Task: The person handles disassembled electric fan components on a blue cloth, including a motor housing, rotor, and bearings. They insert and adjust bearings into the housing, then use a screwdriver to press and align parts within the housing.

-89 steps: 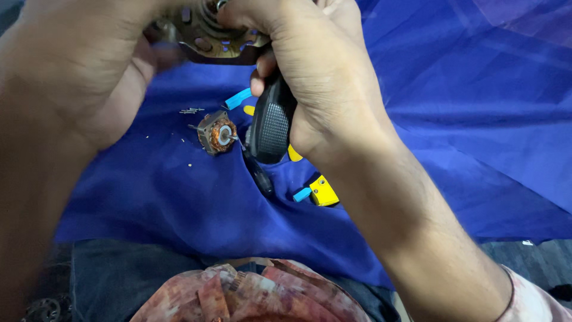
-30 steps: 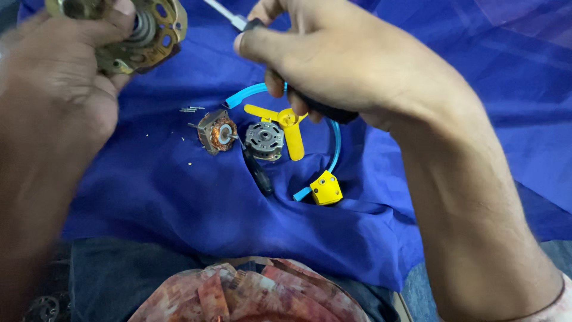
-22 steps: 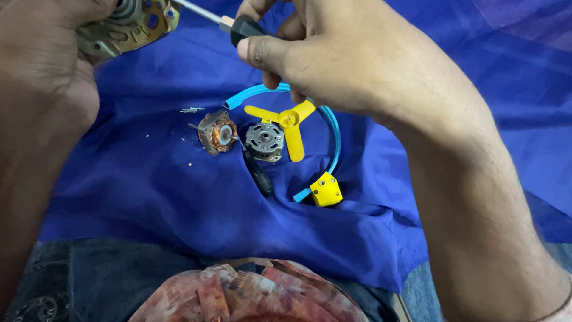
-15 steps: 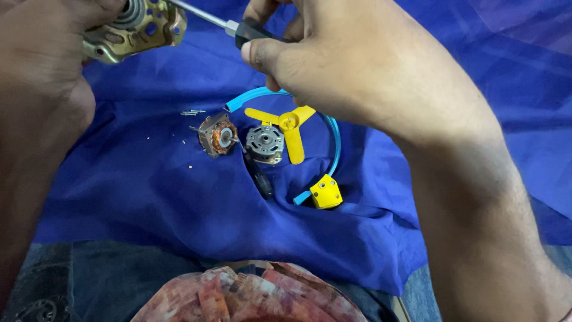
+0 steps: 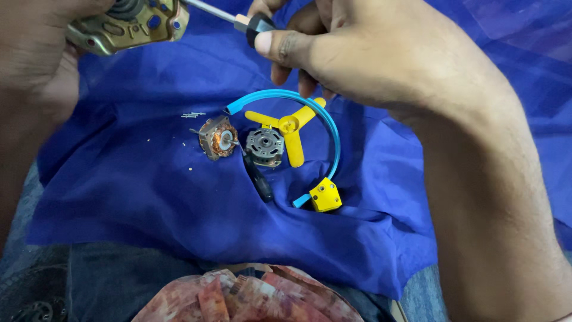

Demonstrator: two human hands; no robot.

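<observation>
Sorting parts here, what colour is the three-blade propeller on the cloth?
Yellow; the propeller shows best in the head view.

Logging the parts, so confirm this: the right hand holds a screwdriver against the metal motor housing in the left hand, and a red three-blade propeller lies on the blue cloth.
One detail is wrong: the propeller is yellow, not red, as the head view shows. The rest stands: the right hand holds the screwdriver against the metal motor housing in the left hand, above the blue cloth.
</observation>
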